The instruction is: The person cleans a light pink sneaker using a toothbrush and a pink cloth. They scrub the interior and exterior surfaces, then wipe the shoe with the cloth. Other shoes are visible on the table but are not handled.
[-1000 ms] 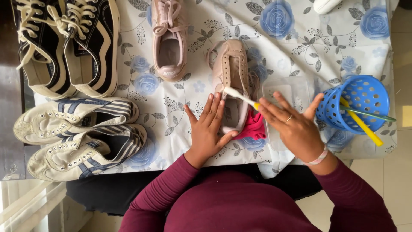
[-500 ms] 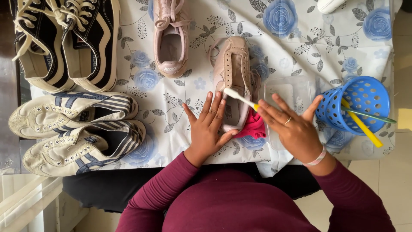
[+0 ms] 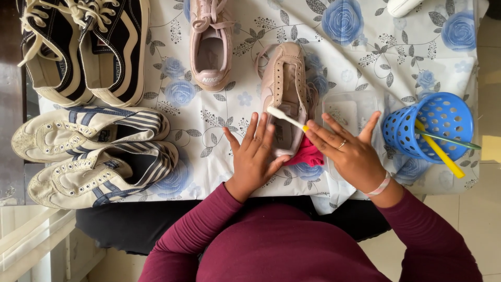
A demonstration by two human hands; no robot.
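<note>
Fingers of the left hand (image 3: 254,156) lie spread and flat against the side of a beige-pink shoe (image 3: 284,94), steadying it rather than gripping it, while the fingers of the right hand (image 3: 350,153) pinch the yellow end of a toothbrush (image 3: 287,119) whose white head rests on the shoe's upper, just beyond the left fingertips. With only a light press on it, the shoe could probably slide or roll on the flowered cloth over the surface (image 3: 365,62) under a firm stroke, and the bristles could skid onto the left fingers. A pink rag (image 3: 308,155) sits between the two hands under the shoe's heel. To the right of the right fingers stands a blue perforated cup (image 3: 412,136); a wide stroke might knock it.
</note>
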